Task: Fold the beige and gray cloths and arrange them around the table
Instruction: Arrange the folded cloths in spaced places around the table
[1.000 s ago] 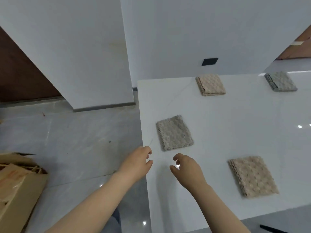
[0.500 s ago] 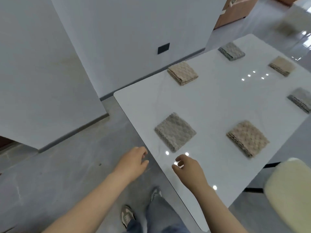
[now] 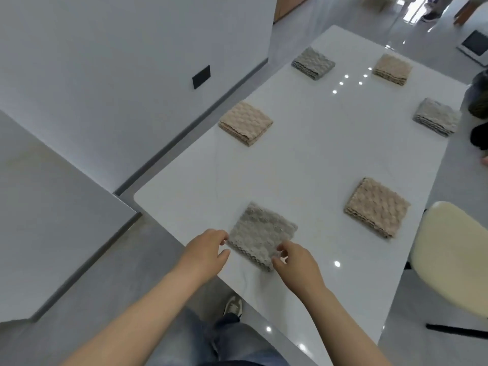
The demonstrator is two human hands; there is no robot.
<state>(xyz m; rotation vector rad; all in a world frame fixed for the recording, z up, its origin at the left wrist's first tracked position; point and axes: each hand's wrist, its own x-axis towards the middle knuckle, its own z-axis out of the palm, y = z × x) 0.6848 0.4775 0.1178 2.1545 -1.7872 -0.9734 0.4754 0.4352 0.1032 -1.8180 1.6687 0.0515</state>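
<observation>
Right grip (image 3: 295, 262) pinched on near edge of gray cloth (image 3: 261, 233) at worktop (image 3: 303, 159) end; left grip (image 3: 208, 249) at its corner, hold unclear. Looks like final placement; calls next for squaring against beige cloth (image 3: 376, 207).

Head-worn camera looks steeply down, close over table (image 3: 303, 154).

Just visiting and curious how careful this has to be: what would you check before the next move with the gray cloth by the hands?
1. Nearest gray cloth folded and lying flat: ok.
2. It sits wholly on the table, near the corner: ok.
3. Right hand pinches its near edge: ok.
4. Left hand has a grip on its left corner: cannot tell.
5. Neighbouring beige cloth lies apart, out of the way: ok.
</observation>
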